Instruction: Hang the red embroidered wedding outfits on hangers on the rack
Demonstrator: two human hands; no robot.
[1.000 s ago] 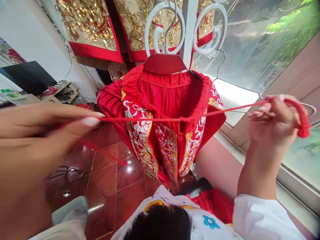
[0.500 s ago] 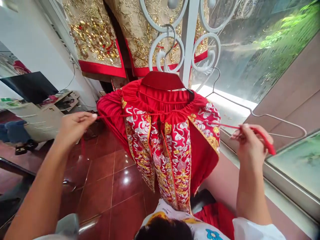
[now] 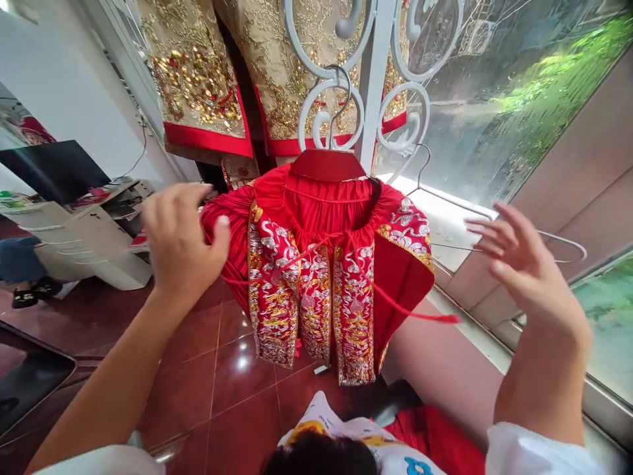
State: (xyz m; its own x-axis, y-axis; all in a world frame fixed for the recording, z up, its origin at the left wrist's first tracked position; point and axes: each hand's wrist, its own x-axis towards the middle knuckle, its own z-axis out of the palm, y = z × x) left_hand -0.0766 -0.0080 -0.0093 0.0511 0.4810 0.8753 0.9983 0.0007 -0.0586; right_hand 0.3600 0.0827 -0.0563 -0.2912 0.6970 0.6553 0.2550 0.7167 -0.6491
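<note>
So I'm standing here watching, and the red garment [image 3: 400, 290] is hanging right in front of the person, up on a red hanger [image 3: 329, 165] whose metal hook loops over the white scrollwork frame [image 3: 374, 86]. The neckline is all gathered up, and embroidered panels [image 3: 274, 310] in silver and gold hang down the front, with one on the window side flipped partly outward. A thin red cord [image 3: 425, 316] crosses over itself at the front of the neck; one end slants off toward the left hand's side, the other sticks out past the garment toward the window [image 3: 459, 132]. Left hand [image 3: 185, 237] is at the shoulder on its side, thumb well away from the fingers, nothing in its grip that I can see, and I honestly can't tell if it's brushing the sleeve. Right hand [image 3: 537, 270] is up in the air with its fingers spread wide, also holding nothing, clear of the cord's tip and overlapping a wire hanger [image 3: 448, 201] from where I am. Behind it all hang cream-and-gold sequinned pieces [image 3: 198, 79] with red hems, and there's more red cloth [image 3: 450, 439] down low by the window wall.
</note>
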